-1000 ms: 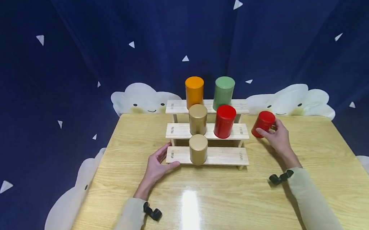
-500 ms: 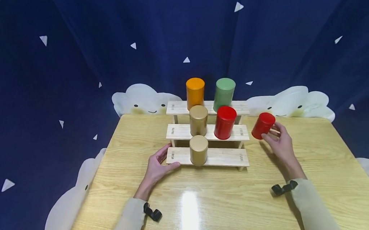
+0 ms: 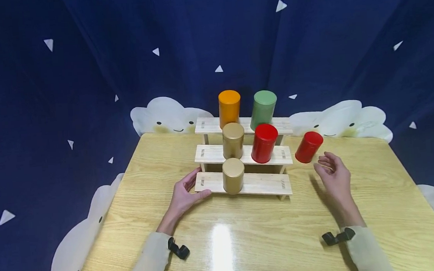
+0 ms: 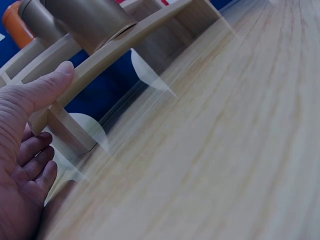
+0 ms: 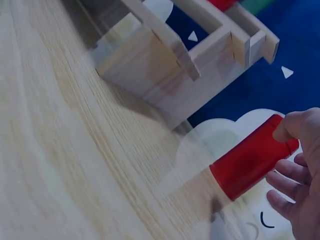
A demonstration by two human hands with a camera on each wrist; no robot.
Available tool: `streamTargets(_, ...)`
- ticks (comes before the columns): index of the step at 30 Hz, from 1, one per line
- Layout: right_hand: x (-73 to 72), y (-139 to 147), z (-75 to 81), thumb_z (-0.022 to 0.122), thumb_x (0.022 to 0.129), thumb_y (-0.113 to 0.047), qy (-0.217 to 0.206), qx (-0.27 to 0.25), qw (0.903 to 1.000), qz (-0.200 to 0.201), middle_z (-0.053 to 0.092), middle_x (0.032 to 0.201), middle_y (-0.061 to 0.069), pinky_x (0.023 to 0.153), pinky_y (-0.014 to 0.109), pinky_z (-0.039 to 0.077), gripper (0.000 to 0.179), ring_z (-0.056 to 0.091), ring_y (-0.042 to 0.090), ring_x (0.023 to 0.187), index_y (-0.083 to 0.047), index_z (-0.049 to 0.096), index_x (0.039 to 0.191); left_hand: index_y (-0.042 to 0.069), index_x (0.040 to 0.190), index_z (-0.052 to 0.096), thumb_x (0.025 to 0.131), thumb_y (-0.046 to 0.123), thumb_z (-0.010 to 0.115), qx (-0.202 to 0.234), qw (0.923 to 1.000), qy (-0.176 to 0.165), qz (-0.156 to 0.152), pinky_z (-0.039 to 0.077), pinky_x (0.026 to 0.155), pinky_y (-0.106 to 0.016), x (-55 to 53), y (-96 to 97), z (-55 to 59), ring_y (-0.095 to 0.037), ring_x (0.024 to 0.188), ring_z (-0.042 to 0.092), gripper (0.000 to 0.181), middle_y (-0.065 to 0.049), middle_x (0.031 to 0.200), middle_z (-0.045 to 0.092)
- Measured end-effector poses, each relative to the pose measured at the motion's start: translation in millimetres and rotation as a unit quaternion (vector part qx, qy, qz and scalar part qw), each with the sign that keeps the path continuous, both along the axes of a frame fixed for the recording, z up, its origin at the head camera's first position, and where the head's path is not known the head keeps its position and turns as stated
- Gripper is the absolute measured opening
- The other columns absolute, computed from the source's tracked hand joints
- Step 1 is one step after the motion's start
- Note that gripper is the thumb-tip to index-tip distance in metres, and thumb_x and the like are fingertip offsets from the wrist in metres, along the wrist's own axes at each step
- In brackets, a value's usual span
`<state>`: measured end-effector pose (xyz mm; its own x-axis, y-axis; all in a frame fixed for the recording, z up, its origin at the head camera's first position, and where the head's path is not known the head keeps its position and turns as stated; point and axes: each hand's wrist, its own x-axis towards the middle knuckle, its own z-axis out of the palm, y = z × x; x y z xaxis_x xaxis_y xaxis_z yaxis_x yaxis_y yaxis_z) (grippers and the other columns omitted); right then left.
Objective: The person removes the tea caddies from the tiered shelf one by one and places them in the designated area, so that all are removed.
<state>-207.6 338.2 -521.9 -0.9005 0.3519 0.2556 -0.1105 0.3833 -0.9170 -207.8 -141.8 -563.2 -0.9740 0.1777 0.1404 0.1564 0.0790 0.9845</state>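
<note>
A three-step wooden display rack [image 3: 260,183] stands mid-table, and my left hand [image 3: 183,197] grips the left end of its lowest step. In the left wrist view the thumb [image 4: 50,85] lies along that step's front edge, with the fingers curled below. Right of the rack, a red canister [image 3: 309,147] stands upright on the table. My right hand [image 3: 334,177] is just in front of it, fingers loosely bent and holding nothing. On the rack are a gold canister [image 3: 233,176] low, gold [image 3: 233,141] and red [image 3: 265,143] ones mid-step, orange [image 3: 230,109] and green [image 3: 263,108] ones on top.
The light wooden table [image 3: 271,242] reaches back to a dark blue curtain [image 3: 178,36] with white triangles and smiling clouds. A black wrist camera [image 3: 179,248] sits on the left cuff, another camera [image 3: 338,236] on the right.
My right hand has let go of the red canister and drawn back toward me and slightly right. The canister stays in place. My left hand has not moved.
</note>
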Motion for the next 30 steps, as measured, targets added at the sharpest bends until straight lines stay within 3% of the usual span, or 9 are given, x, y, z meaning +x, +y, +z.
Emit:
streamTargets(3,7.0,-7.7,10.0,0.070,0.094,0.006,0.039,-0.015,0.9991,-0.001,0.071,0.112,0.002,0.088,0.010,0.054,0.041,0.068,0.007,0.099,0.009,0.060,0.134,0.008,0.152,0.053,0.079,0.006,0.092,-0.001,1.0000,0.001,0.001,0.038,0.122,-0.041,0.4,-0.1,0.3,-0.029,0.143,0.051,0.083,-0.013,0.154,0.054)
streamTargets(8,18.4,-20.3,24.8,0.069,0.091,0.014,0.085,-0.048,0.9945,0.038,0.073,0.105,-0.007,0.089,0.015,0.057,0.035,0.072,0.016,0.099,0.014,0.063,0.126,0.008,0.153,0.052,0.079,0.006,0.092,-0.004,1.0000,-0.003,0.005,0.038,0.122,-0.039,1.2,0.1,1.6,-0.028,0.144,0.051,0.084,-0.012,0.155,0.054)
streamTargets(16,28.7,-34.0,20.2,0.074,0.088,0.015,0.087,-0.043,0.9921,0.080,0.076,0.112,0.008,0.095,0.019,0.056,0.042,0.071,0.013,0.104,0.011,0.064,0.128,0.009,0.153,0.052,0.079,0.006,0.092,-0.004,1.0000,-0.005,0.003,0.039,0.121,-0.038,0.6,0.9,1.8,-0.027,0.143,0.051,0.084,-0.012,0.155,0.054)
streamTargets(24,35.1,-53.2,26.1,0.075,0.086,0.016,0.099,-0.035,0.9839,0.145,0.074,0.113,0.013,0.099,0.020,0.055,0.044,0.071,0.017,0.107,0.010,0.064,0.128,0.008,0.152,0.053,0.079,0.005,0.092,-0.001,1.0000,-0.002,0.000,0.038,0.122,-0.041,0.4,0.6,1.6,-0.028,0.143,0.051,0.083,-0.012,0.154,0.055)
streamTargets(30,38.2,-65.4,30.2,0.075,0.086,0.016,0.106,-0.028,0.9749,0.194,0.073,0.119,0.008,0.100,0.022,0.055,0.045,0.070,0.016,0.110,0.012,0.062,0.128,0.008,0.153,0.053,0.079,0.006,0.092,-0.003,1.0000,0.001,0.002,0.039,0.121,-0.040,-0.4,0.3,0.4,-0.027,0.143,0.051,0.083,-0.011,0.154,0.055)
